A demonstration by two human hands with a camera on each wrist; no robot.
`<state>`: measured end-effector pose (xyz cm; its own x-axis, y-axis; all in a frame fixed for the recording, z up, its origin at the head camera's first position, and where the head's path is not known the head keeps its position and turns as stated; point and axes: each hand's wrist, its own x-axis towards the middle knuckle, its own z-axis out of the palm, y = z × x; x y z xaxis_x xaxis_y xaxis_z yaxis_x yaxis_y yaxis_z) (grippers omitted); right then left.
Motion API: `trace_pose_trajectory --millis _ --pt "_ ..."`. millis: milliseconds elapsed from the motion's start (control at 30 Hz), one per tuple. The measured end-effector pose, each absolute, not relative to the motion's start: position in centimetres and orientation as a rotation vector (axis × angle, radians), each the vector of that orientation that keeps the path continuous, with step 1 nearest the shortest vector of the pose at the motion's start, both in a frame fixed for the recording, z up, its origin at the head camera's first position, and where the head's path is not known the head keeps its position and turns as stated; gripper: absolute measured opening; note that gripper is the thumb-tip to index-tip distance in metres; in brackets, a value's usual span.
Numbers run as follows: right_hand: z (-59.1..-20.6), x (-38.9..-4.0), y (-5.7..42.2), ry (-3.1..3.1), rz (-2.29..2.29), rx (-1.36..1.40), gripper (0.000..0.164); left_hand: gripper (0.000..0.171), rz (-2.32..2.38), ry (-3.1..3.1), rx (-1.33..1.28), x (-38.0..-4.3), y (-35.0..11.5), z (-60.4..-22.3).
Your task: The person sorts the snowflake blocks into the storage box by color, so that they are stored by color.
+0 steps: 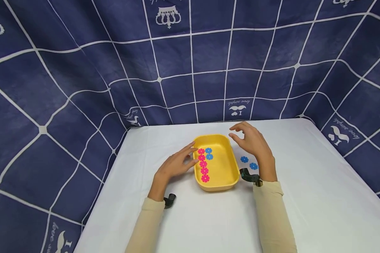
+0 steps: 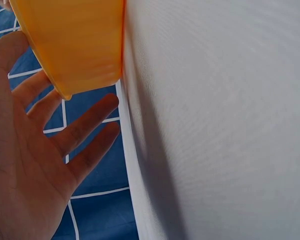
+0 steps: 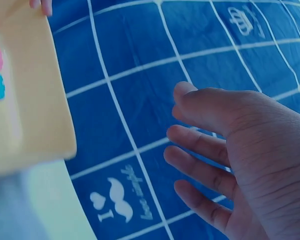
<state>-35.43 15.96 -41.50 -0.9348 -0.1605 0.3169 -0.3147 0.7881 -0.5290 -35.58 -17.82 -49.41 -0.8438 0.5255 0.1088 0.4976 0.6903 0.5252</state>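
A yellow tray stands on the white-covered table. Along its left side runs a column of several pink flower-shaped pieces, and two blue flower-shaped pieces lie beside the upper ones. My left hand is at the tray's left rim, its fingertips reaching over the edge; in the left wrist view the fingers are spread beside the tray wall. My right hand hovers past the tray's upper right corner, fingers loosely bent. Nothing shows between the right fingers.
Two more blue flower-shaped pieces lie on the table right of the tray, near my right wrist. A dark blue curtain with white lines hangs behind and at both sides of the table. Each wrist wears a black camera mount.
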Motion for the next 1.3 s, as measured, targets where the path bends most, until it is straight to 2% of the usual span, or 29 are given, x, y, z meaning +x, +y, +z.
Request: trace_pose_trajectory --millis 333,733,1300 --pt "-41.6 -35.3 19.2 -2.733 0.940 0.226 0.035 0.062 0.854 2.828 0.838 -35.9 -18.1 -49.1" --pt "-41.0 -33.4 22.8 -2.712 0.927 0.051 0.037 0.060 0.869 2.821 0.858 -36.0 -17.8 -49.5" --pt "-42.0 -33.8 22.3 -2.751 0.957 0.047 0.036 0.062 0.891 2.814 0.859 -36.2 -17.9 -49.7"
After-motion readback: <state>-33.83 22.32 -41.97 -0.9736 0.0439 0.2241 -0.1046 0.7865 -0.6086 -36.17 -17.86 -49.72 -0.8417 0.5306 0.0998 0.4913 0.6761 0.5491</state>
